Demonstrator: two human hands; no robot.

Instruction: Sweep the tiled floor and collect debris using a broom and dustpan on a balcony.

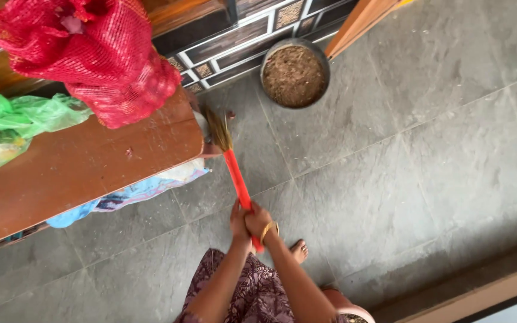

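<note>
Glossy red plastic broom handle [239, 179] (straw bristles [218, 128]), matt stone floor [438, 149].

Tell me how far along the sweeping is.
Done: the open grey floor on the right shows no visible litter. In hand: both hands, left hand and right hand, grip the red broom, its bristles tucked beside the wooden bench. Left: the strip under the bench, where a blue cloth lies.

Both arms reach forward and meet on the red broom handle [239, 182]: left hand [239, 222] and right hand [259, 221] closed around its lower end, touching. Finger detail seems too small to make out.
</note>
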